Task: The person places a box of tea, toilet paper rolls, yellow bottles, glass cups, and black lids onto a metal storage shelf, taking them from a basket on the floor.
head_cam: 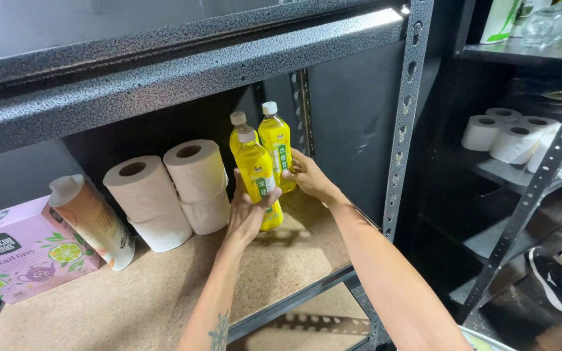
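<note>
Three yellow drink bottles with white caps stand together at the back right of a chipboard shelf [164,286]. My left hand [247,211] wraps the front bottle [257,174] from the left and below. My right hand [307,175] grips the back right bottle [276,143] from its right side. The third bottle [237,125] stands behind the front one, mostly hidden, with only its cap and neck showing.
Several white toilet paper rolls [170,195] sit stacked left of the bottles. A tilted paper cup sleeve [95,221] and a pink tea box [21,257] lie farther left. A metal upright [403,123] bounds the shelf on the right; another rack [521,143] holds more rolls.
</note>
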